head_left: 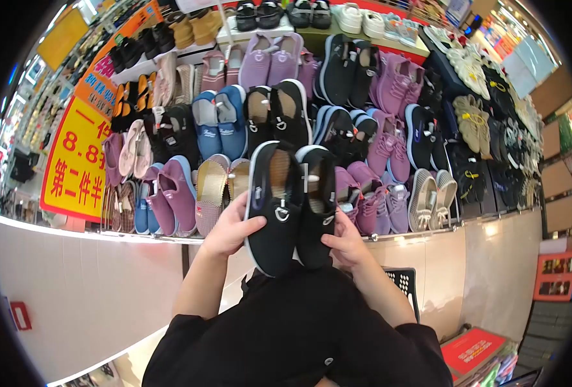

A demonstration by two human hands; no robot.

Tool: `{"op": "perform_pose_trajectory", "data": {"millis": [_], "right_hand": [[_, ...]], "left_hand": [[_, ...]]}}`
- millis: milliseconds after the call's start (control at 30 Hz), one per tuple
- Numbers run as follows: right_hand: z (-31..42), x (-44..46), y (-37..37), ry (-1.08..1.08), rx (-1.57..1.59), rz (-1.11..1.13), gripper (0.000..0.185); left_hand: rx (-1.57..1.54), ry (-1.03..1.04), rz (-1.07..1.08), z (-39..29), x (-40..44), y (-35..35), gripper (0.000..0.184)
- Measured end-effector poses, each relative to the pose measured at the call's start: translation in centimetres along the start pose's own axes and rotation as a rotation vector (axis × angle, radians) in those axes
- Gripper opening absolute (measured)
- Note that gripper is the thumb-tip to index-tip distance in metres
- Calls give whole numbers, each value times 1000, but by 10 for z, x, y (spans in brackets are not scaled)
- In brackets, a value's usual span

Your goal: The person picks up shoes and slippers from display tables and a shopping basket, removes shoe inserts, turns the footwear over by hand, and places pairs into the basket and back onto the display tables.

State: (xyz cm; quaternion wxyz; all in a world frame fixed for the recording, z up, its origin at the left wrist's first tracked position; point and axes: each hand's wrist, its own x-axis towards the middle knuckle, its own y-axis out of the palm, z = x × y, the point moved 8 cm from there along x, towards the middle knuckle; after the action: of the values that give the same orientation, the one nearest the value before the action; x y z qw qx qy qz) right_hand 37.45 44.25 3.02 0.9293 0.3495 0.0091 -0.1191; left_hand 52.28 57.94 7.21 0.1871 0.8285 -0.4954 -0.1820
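A pair of black slip-on shoes with white sole edges and tan insoles is held up in front of me, toes toward my body. My left hand grips the left shoe at its outer side, thumb on the upper. On the other side, my right hand holds the right shoe, its thumb lying over the black fabric. A silvery ring-like trim shows on each upper. Behind the pair, blue slip-on shoes and striped shoes with golden insoles stand on the display.
Rows of shoes fill a tiered rack, with purple lace-up shoes to the right. A yellow sign with red writing stands at the left. Below the rack runs a pale panel. A red box sits at lower right.
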Motion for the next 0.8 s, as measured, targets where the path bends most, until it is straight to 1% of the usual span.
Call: {"op": "perform_pose_trajectory", "data": {"millis": [33,67,100,133,200,233,267,367,433,467,500,567,800], "right_hand": [[6,-2,-4,-22,-9,-49,85],[7,-2,-10,-77,-28,-51,85],[4,-2,-17,-80,-23,-63,83],[0,-3,-24,-43,4,-54,85],[-3,-5,-23,6,26,-29,88],[-3,-8,-21,21,113,-24,92],[-1,-8,-19,37,200,-20,95],[-1,-8,-14,72,211,22,99],[-1,-5,-13,86,191,39,97],[-1,-5,-13,93,171,50,95],[-1,-4,-14,95,165,41,95],[-1,-1,-14,81,97,56,93],[6,3,-13,73,41,90,93]], "left_hand": [[-19,-19,-23,6,3,-2,60],[-9,-8,-46,10,6,-2,57],[1,1,-71,14,7,-2,53],[23,20,-85,15,10,-1,47],[-3,-33,-90,19,12,2,46],[-16,-45,-95,18,12,4,44],[-20,-34,-110,19,12,3,44],[14,-7,-132,22,11,2,48],[43,-6,-127,23,6,0,55],[47,-7,-117,20,2,4,62],[38,-10,-112,21,0,5,62],[128,54,-124,16,-4,4,66],[204,62,-172,12,-8,12,66]]}}
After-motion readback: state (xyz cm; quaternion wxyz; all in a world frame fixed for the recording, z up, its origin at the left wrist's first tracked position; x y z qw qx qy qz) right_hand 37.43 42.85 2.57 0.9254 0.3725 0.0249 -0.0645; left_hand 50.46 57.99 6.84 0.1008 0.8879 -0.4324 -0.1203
